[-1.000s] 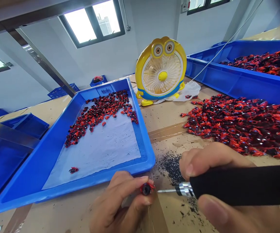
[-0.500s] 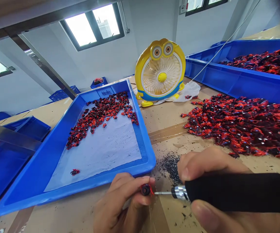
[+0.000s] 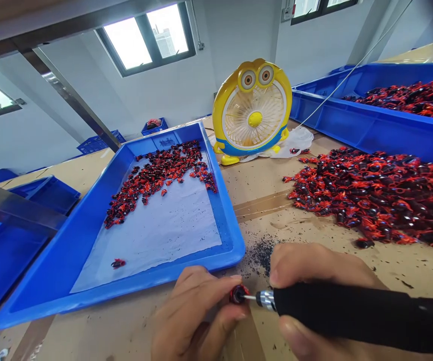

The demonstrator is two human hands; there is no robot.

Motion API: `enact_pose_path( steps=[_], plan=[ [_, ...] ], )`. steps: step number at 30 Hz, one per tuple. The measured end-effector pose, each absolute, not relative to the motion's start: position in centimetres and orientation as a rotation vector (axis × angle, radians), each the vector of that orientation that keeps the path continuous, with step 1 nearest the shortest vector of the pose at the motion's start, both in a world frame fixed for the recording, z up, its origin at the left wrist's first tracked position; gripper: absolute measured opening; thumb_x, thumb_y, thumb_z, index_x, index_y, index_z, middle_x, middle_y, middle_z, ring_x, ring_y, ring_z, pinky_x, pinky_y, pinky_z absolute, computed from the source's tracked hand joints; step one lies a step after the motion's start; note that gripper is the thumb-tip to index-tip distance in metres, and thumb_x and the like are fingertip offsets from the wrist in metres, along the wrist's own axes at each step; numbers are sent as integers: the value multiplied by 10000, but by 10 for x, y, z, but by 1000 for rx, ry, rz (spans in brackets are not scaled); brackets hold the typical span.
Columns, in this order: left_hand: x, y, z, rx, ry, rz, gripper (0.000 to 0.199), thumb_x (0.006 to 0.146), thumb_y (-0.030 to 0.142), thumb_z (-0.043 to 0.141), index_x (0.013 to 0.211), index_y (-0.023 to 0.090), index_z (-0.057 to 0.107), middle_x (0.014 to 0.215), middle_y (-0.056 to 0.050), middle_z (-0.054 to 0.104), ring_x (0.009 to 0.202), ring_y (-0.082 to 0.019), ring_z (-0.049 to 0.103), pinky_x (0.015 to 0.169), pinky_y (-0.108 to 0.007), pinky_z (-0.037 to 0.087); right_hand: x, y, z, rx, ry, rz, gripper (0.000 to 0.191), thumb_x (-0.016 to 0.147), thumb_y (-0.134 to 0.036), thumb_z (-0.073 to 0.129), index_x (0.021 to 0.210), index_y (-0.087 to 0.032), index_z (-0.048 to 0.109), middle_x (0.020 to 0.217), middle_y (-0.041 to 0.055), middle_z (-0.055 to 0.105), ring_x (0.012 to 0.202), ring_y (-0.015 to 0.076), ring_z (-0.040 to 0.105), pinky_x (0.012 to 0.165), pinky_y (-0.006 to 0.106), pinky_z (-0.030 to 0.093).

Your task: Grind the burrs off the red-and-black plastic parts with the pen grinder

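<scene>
Between thumb and forefinger, my left hand pinches a small black and red part just off the near right corner of the blue tray. My right hand grips a black pen-shaped tool with a silver collar, pointing left. The tool's thin metal tip meets the dark face of the held part. Inside the tray, similar black and red parts lie on a white sheet, and a single one lies apart near the front.
A large heap of black and red parts covers the table's right side, before a filled blue bin. A yellow fan stands behind the tray. Black shavings lie beside the tray corner. A metal post rises at the left.
The tool has moved left and its tip, earlier beside the part, now touches its dark face. The part has turned slightly in my left fingers. The view has shifted a little.
</scene>
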State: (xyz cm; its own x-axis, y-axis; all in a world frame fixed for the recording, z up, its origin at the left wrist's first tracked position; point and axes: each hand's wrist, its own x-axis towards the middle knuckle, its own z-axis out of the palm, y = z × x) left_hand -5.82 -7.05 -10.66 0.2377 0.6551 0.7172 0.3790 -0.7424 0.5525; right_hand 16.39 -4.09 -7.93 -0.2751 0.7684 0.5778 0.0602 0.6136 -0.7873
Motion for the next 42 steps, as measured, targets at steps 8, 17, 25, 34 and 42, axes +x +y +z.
enact_pose_path(
  steps=[8,17,25,34,42],
  plan=[
    [-59,-67,-102,2302,967,1459,242,1019,172,764,1251,107,741,842,-30,785,712,-139,692,698,-300,557,159,-48,-79,-690,-1672,801,213,861,-256,756,1007,-295,606,739,-35,641,531,120,552,464,239,441],
    [-56,-67,-102,2292,947,1497,187,1057,224,729,1206,112,738,811,-14,801,692,-125,692,698,-299,532,153,-49,-77,-726,-1611,872,197,848,-254,762,955,-293,601,726,-75,592,525,70,470,464,197,370],
    [-50,-70,-100,2174,985,1514,185,1031,216,766,1195,130,761,852,-3,788,717,-125,668,737,-311,525,154,-44,-77,-634,-1641,860,242,900,-244,826,976,-288,601,691,-91,568,491,62,458,446,173,402],
    [-52,-73,-103,2213,1033,1534,160,1032,234,760,1163,144,773,829,-7,785,706,-141,670,721,-317,527,161,-43,-86,-653,-1780,687,246,859,-283,756,984,-295,544,671,-74,491,512,106,488,476,257,408],
    [-47,-70,-104,2210,1037,1571,158,1010,242,796,1121,131,776,821,4,788,679,-123,664,729,-318,525,163,-46,-82,-687,-1808,722,216,875,-221,712,948,-289,520,676,-77,495,505,94,455,468,245,379]
  ],
)
